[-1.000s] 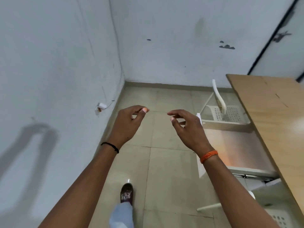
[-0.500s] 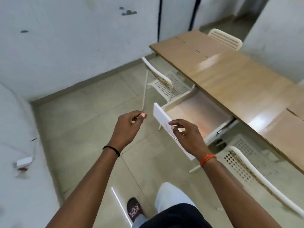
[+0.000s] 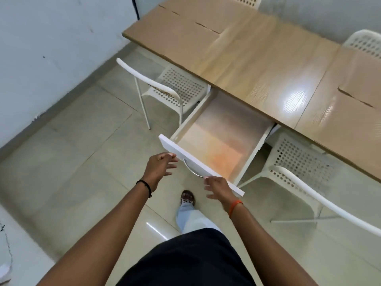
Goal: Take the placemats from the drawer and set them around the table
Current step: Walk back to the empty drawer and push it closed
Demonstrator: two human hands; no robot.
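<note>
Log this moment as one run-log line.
drawer: open, placemats not discernible | left hand: open at drawer front | right hand: open at drawer front | table: no placemats

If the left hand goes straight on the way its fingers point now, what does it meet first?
Most likely the white front panel of the open drawer: the left hand points at it from close by, though depth is unclear.

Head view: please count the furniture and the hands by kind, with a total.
White chairs: 4
Wooden table: 1
Open drawer: 1
Hands: 2, left hand, right hand
Total: 8
</note>
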